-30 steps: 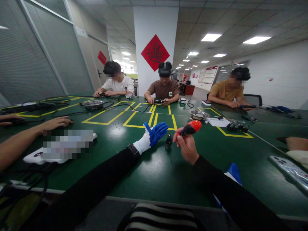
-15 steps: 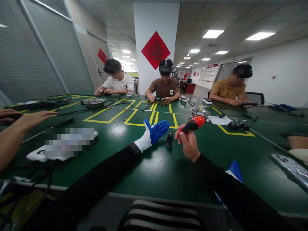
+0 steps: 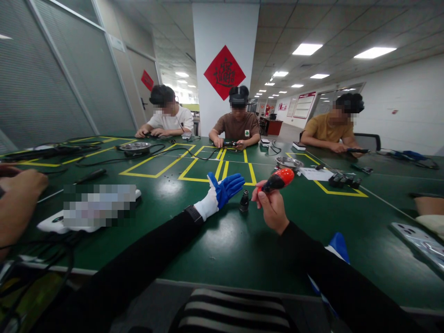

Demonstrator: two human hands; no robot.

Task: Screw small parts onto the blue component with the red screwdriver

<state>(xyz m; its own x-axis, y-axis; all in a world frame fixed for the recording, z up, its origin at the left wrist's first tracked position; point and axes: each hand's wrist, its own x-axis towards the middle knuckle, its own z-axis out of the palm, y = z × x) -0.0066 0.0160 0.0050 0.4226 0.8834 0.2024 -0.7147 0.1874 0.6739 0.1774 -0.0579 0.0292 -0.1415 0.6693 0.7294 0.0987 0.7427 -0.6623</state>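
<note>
My left hand [image 3: 227, 192], in a white and blue work glove, rests at the middle of the green table [image 3: 208, 245] with its fingers stretched out. Nothing lies in it. Just right of its fingertips a small black part with a narrow metal top [image 3: 244, 202] stands upright on the table. My bare right hand [image 3: 272, 208] is closed around a screwdriver [image 3: 279, 179], its bulbous red and black handle pointing up and to the right. The fingers and the handle hide most of the shaft. The right hand is close beside the black part; contact cannot be made out.
A blue and white glove [image 3: 339, 247] lies beside my right forearm. Black parts [image 3: 345, 179] sit by a paper sheet at right, near a metal bowl [image 3: 289, 163]. At left are a white case [image 3: 52, 222], cables and a co-worker's hand [image 3: 29, 182]. Several people sit opposite.
The co-worker's hand at far left has drawn back leftward and its fingers have curled. My right hand and the screwdriver have shifted very slightly; my left hand stays still.
</note>
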